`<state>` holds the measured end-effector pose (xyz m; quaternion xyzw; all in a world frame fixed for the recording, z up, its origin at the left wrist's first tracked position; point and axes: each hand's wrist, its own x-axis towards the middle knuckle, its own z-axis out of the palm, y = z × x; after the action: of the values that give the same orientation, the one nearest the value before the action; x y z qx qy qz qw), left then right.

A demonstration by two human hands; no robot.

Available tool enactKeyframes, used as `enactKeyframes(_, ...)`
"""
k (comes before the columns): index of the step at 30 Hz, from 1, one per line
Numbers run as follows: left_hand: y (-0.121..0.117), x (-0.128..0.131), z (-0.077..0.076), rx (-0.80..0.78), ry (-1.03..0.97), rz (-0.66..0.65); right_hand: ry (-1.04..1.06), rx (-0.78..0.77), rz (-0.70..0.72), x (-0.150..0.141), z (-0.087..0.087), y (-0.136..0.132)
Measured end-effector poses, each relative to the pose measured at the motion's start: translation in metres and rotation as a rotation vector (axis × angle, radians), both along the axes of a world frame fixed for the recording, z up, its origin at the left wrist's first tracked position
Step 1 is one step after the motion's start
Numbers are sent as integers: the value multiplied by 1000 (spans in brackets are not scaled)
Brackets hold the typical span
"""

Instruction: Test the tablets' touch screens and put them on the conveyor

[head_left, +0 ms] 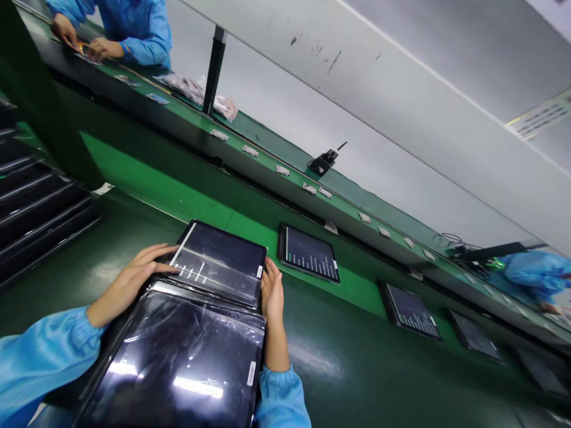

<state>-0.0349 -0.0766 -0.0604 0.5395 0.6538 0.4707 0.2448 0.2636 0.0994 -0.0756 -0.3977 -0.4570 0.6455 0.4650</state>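
Note:
A tablet (223, 261) with a lit screen and lines of white text lies just beyond a stack of dark, film-covered tablets (178, 356). My left hand (131, 279) is at its left edge, fingers stretched out and spread, their tips touching the border of the screen. Against the opposite edge, my right hand (272, 291) is closed around the tablet's side, its fingers slightly bent; its thumb is hidden. The film on the near stack is wrinkled and reflects the ceiling lights. A small white label sits at the right of each screen.
More tablets (310, 252) lie in a row along the green line (357, 291) to the right. Small metallic parts (282, 170) and a black adapter (323, 161) rest on the raised shelf. Dark slabs (40, 208) are racked at left. Co-workers' blue sleeves (149, 35) show at the far left and right.

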Motion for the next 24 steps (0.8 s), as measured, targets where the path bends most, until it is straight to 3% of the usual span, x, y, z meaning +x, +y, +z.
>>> enactKeyframes(5, 20, -12, 9, -90, 88, -139, 26, -20, -17, 0, 0, 0)
enactKeyframes(9, 23, -20, 3, -65, -160, 45, 35, -37, -21, 1, 0, 1)
enactKeyframes(12, 28, -21, -8, -132, -195, 157, 38, -31, -14, 1, 1, 1)
enactKeyframes(16, 36, -17, -19, -203, -153, 130, 8, -20, -15, 0, 2, 1)
enactKeyframes(24, 33, -20, -30, -171, -116, 64, 3, 2, -8, 0, -1, 2)
